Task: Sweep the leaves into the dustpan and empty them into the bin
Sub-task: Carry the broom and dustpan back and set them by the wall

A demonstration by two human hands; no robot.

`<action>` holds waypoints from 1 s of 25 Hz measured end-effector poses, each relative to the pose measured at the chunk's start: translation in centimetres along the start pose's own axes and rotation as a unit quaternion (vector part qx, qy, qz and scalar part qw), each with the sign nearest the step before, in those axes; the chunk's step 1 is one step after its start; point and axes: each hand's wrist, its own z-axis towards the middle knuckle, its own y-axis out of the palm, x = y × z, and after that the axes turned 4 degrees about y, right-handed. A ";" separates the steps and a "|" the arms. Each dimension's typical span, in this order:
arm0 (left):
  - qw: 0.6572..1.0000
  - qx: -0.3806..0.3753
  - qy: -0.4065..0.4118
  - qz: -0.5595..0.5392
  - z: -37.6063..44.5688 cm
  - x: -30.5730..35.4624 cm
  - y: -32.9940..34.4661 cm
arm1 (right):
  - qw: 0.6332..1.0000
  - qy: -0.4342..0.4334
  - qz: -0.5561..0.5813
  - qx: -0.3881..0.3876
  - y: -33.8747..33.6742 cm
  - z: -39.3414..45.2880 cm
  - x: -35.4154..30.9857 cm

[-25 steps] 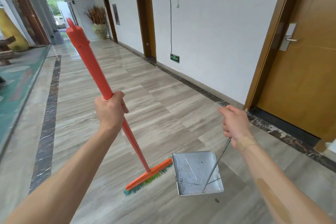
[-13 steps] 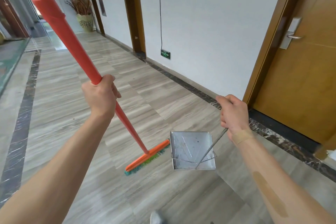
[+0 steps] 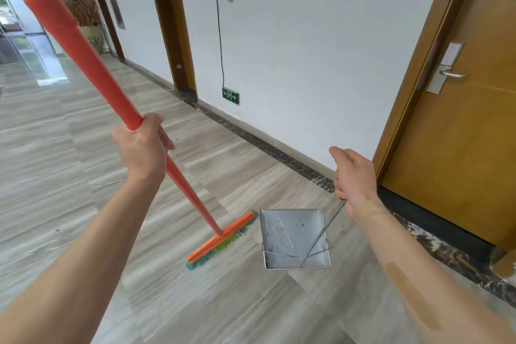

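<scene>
The left hand (image 3: pixel 141 148) grips the orange long-handled broom (image 3: pixel 156 145); the right hand (image 3: pixel 354 176) grips the square metal dustpan (image 3: pixel 293 237) at lower centre. No leaves visible; carry both low and level.

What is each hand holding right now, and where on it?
The left hand grips the orange plastic broom midway along its handle. The right hand holds the square metal dustpan by the top of its thin wire handle.
</scene>
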 end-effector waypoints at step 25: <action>0.999 0.033 0.010 0.039 36.0 -36.1 32.9 | 0.999 0.027 -0.011 -0.041 19.2 60.4 -0.4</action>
